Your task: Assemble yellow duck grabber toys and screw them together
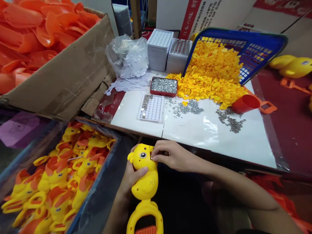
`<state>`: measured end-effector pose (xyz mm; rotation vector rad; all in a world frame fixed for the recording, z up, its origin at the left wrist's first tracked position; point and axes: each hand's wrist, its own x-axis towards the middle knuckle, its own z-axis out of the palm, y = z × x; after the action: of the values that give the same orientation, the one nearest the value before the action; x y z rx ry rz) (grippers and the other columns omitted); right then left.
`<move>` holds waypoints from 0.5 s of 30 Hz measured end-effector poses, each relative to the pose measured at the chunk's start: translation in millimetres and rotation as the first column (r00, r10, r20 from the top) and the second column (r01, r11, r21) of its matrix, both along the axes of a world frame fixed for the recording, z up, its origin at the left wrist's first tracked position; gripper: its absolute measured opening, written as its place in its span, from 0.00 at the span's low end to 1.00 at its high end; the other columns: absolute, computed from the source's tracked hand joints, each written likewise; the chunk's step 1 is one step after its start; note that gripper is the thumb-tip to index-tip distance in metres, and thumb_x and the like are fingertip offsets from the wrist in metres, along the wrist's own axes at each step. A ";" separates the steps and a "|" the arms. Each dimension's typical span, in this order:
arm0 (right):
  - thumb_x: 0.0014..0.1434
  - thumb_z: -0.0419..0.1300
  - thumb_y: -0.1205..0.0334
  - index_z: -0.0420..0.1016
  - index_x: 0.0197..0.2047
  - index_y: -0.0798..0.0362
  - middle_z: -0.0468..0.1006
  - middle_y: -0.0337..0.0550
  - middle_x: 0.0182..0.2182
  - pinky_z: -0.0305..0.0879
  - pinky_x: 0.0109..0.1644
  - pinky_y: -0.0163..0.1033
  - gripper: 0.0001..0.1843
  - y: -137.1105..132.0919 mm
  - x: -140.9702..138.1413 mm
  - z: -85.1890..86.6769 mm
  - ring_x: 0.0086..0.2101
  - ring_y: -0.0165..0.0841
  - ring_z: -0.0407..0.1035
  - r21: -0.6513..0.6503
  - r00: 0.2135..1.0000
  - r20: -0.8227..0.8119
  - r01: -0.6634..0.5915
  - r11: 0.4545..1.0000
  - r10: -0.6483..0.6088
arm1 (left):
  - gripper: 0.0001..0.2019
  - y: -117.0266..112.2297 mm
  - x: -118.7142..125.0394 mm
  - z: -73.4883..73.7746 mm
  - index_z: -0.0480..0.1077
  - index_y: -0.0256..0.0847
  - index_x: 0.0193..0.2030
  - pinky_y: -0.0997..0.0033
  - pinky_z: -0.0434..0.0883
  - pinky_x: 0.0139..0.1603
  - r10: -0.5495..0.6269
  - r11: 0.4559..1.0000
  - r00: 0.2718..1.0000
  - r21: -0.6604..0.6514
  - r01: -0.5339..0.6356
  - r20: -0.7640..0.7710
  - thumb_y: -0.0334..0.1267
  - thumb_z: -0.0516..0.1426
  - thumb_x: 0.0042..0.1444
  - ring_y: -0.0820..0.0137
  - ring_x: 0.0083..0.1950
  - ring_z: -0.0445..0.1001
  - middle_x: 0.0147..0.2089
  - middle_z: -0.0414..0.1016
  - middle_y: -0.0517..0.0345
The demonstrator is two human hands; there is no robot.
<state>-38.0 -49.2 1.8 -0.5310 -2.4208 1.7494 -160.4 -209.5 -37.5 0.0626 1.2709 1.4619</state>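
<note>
My left hand (131,177) is wrapped round a yellow plastic duck toy (145,182), its thumb across the neck below the printed eye. The toy stands upright over my lap, its ring handle with an orange ribbed piece (147,230) at the bottom. At the side of the duck's head, where the beak would be, my right hand (169,154) pinches a tiny light-coloured piece (151,158) against a slot. That piece is too small to name, and the fingertips partly cover it.
On the white worktop (187,133) sit a red tin of small metal parts (163,87), a tray of silver discs (151,109), a blue basket (243,35) spilling yellow pieces and a red cup (245,104). Left are a bin of ducks (56,182) and a carton (60,70) of orange parts.
</note>
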 end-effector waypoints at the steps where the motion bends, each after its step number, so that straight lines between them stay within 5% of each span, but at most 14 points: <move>1: 0.63 0.62 0.69 0.79 0.37 0.54 0.78 0.43 0.37 0.70 0.46 0.37 0.05 0.4 1.4 -0.4 0.38 0.31 0.73 0.056 1.000 0.006 -0.001 0.998 0.001 | 0.48 1.9 1.5 0.7 0.60 0.47 0.67 0.69 0.76 0.35 -0.005 1.000 1.000 0.003 0.005 -0.030 0.42 0.74 0.38 0.65 0.35 0.77 0.44 0.79 0.56; 9: 0.62 0.60 0.74 0.73 0.33 0.53 0.76 0.42 0.35 0.66 0.43 0.38 0.07 0.5 20.5 6.0 0.37 0.31 0.69 0.248 0.995 0.071 0.049 0.968 -0.069 | 0.43 18.9 11.5 4.5 0.65 0.45 0.62 0.65 0.76 0.43 -0.038 0.998 0.905 0.020 0.051 -0.424 0.41 0.74 0.36 0.59 0.44 0.77 0.50 0.74 0.52; 15: 0.49 0.71 0.70 0.65 0.41 0.51 0.67 0.31 0.32 0.61 0.33 0.32 0.21 15.7 41.3 12.8 0.31 0.26 0.62 -0.135 0.967 0.222 0.153 0.979 -0.121 | 0.39 28.8 28.2 22.1 0.69 0.48 0.59 0.63 0.72 0.55 -0.044 0.987 0.876 0.117 0.114 -0.481 0.38 0.74 0.36 0.53 0.57 0.74 0.59 0.73 0.49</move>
<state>3.2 -33.5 14.6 -0.9265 -2.3265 1.9146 -132.2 -180.7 -15.4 0.5991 1.5317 1.5152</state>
